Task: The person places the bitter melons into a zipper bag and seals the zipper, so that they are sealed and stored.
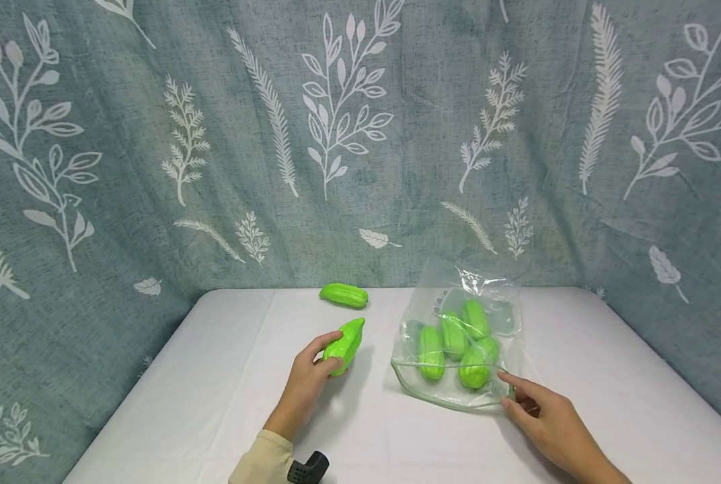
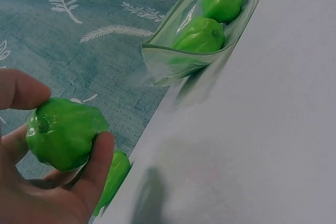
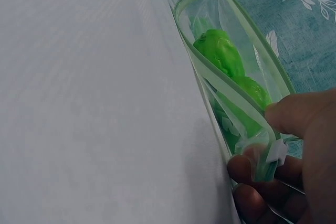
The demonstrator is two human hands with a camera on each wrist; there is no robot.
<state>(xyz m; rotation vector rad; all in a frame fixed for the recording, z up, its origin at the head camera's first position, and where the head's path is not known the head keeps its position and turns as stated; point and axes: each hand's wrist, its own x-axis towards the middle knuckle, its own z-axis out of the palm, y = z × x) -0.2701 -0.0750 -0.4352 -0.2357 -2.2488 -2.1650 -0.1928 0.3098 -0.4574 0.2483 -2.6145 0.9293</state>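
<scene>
My left hand grips a glossy bright green ribbed gourd with a pointed tip, held above the table left of the bag. In the left wrist view, its stem end faces the camera between thumb and fingers. A clear zip bag with a green-edged mouth lies on the table, its mouth facing me and parted. Several similar gourds are inside. At the mouth's right corner my right hand pinches the rim, beside a white slider. Another gourd lies loose near the back edge.
A white cloth covers the table. Behind it and along both sides hangs a blue-green curtain with white leaf prints. A black device sits at my left wrist by the beige sleeve.
</scene>
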